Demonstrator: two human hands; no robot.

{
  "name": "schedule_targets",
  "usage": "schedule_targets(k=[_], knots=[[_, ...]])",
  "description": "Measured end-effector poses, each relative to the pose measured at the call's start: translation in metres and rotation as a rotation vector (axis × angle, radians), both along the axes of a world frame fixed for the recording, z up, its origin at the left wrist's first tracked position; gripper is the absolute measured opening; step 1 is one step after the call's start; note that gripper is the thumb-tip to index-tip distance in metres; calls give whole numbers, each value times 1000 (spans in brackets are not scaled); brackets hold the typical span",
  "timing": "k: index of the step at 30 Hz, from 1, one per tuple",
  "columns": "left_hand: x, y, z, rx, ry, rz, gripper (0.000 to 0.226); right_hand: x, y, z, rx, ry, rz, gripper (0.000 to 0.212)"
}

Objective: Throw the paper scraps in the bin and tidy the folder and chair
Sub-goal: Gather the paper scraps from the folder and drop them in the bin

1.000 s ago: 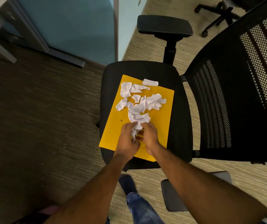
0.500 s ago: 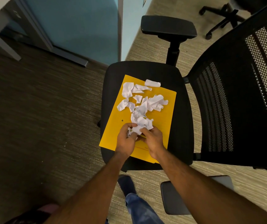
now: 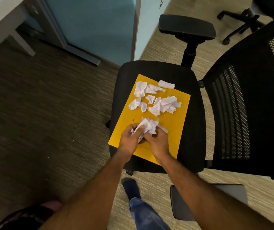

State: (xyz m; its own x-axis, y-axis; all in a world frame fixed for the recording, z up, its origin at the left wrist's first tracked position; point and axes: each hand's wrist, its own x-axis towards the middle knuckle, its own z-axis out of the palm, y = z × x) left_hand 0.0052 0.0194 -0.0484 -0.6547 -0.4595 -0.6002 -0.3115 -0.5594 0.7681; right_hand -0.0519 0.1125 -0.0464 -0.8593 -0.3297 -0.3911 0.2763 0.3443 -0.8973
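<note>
- Head view, centre of frame: a black office chair (image 3: 196, 130) stands on the carpet floor (image 3: 41, 122). Its seat faces the camera and its mesh backrest (image 3: 242, 113) fills the right side of the frame.
- A yellow folder (image 3: 174, 125) lies flat on the seat, rotated slightly clockwise. Its near edge reaches the front edge of the seat.
- Loose paper scraps (image 3: 156, 100), white and crumpled, lie scattered over the far half of the folder. One scrap (image 3: 166, 84) overlaps the folder's far edge.
- The left hand (image 3: 129, 141) and the right hand (image 3: 158, 144) meet over the near half of the folder.
- Left fingers (image 3: 138, 130): curled and clamped on a crumpled wad (image 3: 148, 126) of white scraps.
- Right fingers (image 3: 156, 135): curled against the same wad from the right side, pinching it. The two hands touch each other below the wad.
- The wad sits apart from the loose scraps, with bare yellow folder between them.
- Upper centre: one black armrest (image 3: 187, 29) stands on its post behind the seat. Lower right: the other armrest (image 3: 207, 200) is partly hidden by the right forearm.
- Upper left: a blue partition panel (image 3: 91, 22) meets the floor.
- Upper right corner: the wheeled base of a second chair (image 3: 242, 25).
- Lower centre: a dark shoe (image 3: 130, 186) and a blue denim leg (image 3: 146, 213) stand just in front of the seat.
- Lower left corner: a dark rounded object (image 3: 25, 216). It cannot be identified.
</note>
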Motion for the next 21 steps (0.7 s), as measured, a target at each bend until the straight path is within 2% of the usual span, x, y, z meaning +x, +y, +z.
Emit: schedule_targets(k=[7, 11, 17, 21], knots=[[31, -12, -1, 34, 20, 52, 16, 29, -12, 0, 51, 142, 85, 17], [69, -26, 4, 42, 49, 82, 25, 64, -29, 0, 57, 190, 129, 18], [163, -63, 5, 63, 55, 182, 12, 146, -68, 1, 31, 183, 270, 11], [243, -87, 5, 55, 16, 318, 11, 212, -100, 4, -1, 143, 428, 23]])
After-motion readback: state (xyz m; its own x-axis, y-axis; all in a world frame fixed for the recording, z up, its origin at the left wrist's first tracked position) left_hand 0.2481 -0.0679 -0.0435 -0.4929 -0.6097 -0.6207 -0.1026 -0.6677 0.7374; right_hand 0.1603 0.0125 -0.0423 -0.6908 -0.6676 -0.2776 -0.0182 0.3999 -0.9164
